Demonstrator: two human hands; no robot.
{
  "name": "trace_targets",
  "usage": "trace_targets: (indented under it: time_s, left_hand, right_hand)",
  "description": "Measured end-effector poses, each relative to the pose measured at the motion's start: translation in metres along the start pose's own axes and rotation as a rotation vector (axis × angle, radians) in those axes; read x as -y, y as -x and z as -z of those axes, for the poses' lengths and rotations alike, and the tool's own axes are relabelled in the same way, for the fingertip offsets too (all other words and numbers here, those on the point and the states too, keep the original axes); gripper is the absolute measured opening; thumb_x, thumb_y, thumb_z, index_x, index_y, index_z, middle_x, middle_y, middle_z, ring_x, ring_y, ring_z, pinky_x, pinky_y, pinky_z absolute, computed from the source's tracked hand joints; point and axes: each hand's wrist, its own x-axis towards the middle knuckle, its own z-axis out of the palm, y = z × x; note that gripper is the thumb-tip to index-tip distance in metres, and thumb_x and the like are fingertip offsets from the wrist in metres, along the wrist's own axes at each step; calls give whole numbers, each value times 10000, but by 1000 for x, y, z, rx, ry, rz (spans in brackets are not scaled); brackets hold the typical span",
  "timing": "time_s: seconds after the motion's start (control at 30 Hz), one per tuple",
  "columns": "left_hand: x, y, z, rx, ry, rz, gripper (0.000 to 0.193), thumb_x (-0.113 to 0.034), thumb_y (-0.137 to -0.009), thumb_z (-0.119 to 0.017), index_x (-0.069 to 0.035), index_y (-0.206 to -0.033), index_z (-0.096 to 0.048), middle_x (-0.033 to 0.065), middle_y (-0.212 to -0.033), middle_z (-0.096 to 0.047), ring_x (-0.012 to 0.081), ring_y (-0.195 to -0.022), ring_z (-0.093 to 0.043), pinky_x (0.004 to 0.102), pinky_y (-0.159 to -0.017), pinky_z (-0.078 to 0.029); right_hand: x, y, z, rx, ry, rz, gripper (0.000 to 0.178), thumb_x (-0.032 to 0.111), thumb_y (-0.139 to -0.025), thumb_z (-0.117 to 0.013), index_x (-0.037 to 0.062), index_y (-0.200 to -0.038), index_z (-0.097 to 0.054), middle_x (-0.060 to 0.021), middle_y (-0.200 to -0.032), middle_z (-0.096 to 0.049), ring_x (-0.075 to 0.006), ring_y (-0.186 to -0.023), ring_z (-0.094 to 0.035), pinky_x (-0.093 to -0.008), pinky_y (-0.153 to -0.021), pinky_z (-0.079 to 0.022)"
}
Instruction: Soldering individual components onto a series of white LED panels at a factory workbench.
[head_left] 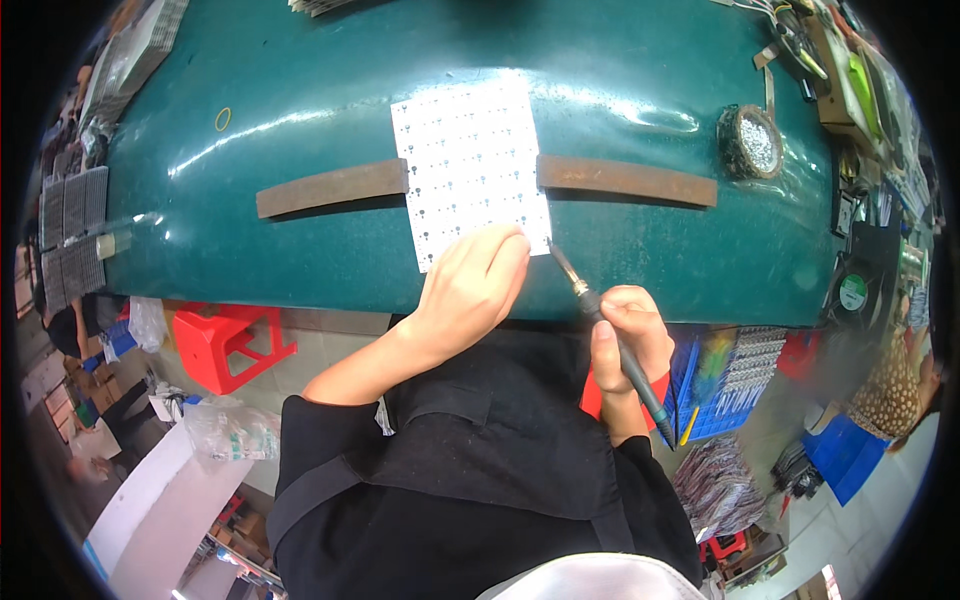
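A white circuit board (475, 160), dotted with rows of small dark marks, lies on the green tabletop (290, 255). Its left and right sides meet two brown bars (332, 190), one on each side. My left hand (475, 278) rests over the board's near edge, fingers closed and bent together; whatever they pinch is hidden under the hand. In my right hand (637, 338) is a soldering iron (624, 352), gripped like a pen. Its tip points up and left, close by the board's near right corner; I cannot tell whether it touches.
A dark round tub (730, 140) of silvery bits stands at the right. Stacked panels (130, 70) line the left edge, near a yellow rubber band (223, 119). Tools and a fan (856, 290) crowd the right end. Below are a red stool (215, 345) and a blue crate (715, 415).
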Motion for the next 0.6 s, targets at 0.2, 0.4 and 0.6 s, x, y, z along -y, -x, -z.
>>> trace_targets:
  time_s: [0.2, 0.4, 0.6]
  left_hand:
    - [0, -1, -3, -5, -15, 20, 164, 6, -782, -705, -18, -918, -616, 101, -937, -634, 280, -821, -646, 357, -708, -523]
    - [2, -3, -4, -7, 3, 15, 152, 0, -777, -706, -22, -898, -617, 95, -922, -633, 275, -809, -645, 362, -699, -519]
    - [-2, -4, 2, -18, 41, 10, 153, 16, -771, -685, -31, -894, -608, 92, -923, -634, 269, -799, -645, 356, -699, -520]
  right_hand:
    - [-2, 4, -4, 22, -5, -74, 113, -1, -757, -667, -40, -842, -603, -161, -714, -633, -221, -600, -618, -267, -514, -464]
    - [-4, -4, 2, 42, 51, 17, 114, -1, -736, -665, -40, -833, -620, -130, -670, -611, -232, -589, -610, -313, -563, -496]
    - [-34, -65, 60, -382, 680, -145, 222, 47, -880, -664, 13, -1100, -655, -130, -980, -655, -221, -853, -621, -327, -786, -497]
